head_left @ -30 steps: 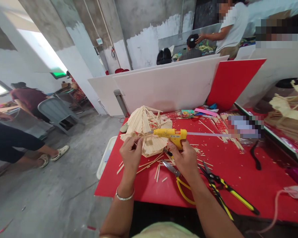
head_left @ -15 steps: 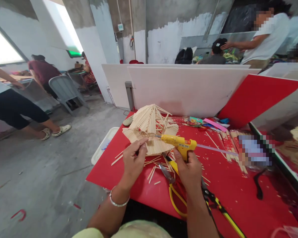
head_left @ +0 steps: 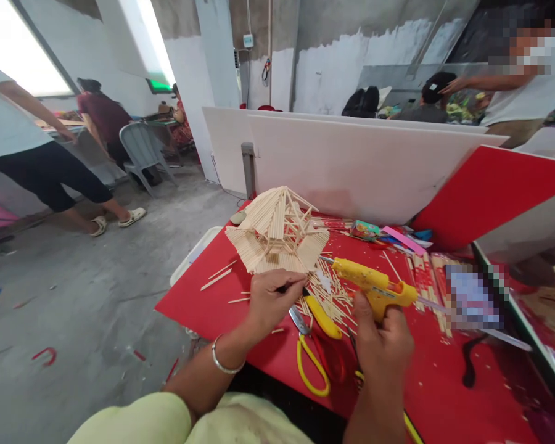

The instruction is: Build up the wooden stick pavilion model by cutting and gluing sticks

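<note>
My right hand (head_left: pixel 383 345) grips a yellow glue gun (head_left: pixel 374 285), its nozzle pointing left toward a model hut made of wooden sticks (head_left: pixel 277 233). My left hand (head_left: pixel 272 300) is closed in a pinch just in front of the hut, holding a thin stick that I can barely make out. The hut stands on the red table (head_left: pixel 213 308) near its far left corner. Loose sticks (head_left: pixel 333 290) lie scattered between my hands.
Yellow-handled cutters (head_left: pixel 312 345) lie by my hands. White boards (head_left: pixel 351 166) and a red board (head_left: pixel 485 191) stand behind the table. A white tray (head_left: pixel 189 262) sits at the table's left edge. People stand and sit around a grey chair (head_left: pixel 141 148) and further back.
My right hand has pulled the glue gun back to the right, away from the hut. My left hand has come off the hut's edge. The view has swung left.
</note>
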Demonstrator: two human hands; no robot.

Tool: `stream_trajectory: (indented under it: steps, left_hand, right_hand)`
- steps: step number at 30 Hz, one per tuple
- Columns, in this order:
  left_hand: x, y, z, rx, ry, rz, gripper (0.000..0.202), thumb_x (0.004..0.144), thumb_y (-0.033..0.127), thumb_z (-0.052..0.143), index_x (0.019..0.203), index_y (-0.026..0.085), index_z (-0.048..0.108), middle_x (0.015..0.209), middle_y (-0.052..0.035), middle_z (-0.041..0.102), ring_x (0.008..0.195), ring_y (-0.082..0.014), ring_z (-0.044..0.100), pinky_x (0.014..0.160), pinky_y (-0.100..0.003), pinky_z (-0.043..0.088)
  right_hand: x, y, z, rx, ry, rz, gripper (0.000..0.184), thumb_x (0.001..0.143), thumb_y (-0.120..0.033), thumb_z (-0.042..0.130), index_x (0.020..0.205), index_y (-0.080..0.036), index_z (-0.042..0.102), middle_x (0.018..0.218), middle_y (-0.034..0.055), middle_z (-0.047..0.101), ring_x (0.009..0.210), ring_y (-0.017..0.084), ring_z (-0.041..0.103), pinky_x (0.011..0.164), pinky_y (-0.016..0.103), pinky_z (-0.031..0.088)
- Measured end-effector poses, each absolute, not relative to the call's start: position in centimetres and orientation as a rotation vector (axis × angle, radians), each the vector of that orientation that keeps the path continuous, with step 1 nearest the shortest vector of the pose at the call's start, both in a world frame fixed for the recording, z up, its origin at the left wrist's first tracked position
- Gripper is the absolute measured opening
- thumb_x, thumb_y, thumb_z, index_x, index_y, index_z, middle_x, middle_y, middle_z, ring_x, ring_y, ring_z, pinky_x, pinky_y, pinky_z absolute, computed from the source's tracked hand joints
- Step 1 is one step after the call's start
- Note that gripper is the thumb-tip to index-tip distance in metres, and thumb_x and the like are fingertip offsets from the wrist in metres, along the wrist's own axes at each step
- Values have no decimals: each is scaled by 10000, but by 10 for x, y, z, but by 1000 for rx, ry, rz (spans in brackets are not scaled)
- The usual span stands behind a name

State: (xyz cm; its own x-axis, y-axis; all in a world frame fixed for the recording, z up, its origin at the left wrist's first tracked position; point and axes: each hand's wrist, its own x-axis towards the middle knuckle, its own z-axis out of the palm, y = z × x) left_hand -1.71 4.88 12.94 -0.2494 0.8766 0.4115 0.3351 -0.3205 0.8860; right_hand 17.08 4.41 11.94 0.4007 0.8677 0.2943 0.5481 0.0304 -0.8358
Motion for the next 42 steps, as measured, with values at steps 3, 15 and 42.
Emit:
stream_trajectory:
  steps: [3,15,42]
  left_hand:
    - [-5,46,127,1531,1417,1543,170,852,346,667,802,222,772,649,-18,678,578,-127,564,588,-238,434]
    - [42,38,95,1586,1227,1307,550,959,517,465,528,179,417,497,36,380,494,-80,334,512,-237,272]
    - [16,28,90,1532,970,1521,259,724,39,428,688,138,664,669,-20,636,612,-103,553,608,-211,412]
  right_hand:
    - [193,36,122,-1739,-1279,233,505,776,-737,549,823,-235,584,770,101,682,723,265,612,610,329,383]
    - [277,-1,131,-2099,-1249,17,508,775,-770,430,715,-267,474,602,25,497,565,202,400,582,318,278]
    - [266,54,47,-2136,-1618,382,585,923,-691,245,1068,-232,577,1001,123,683,814,250,577,692,315,373]
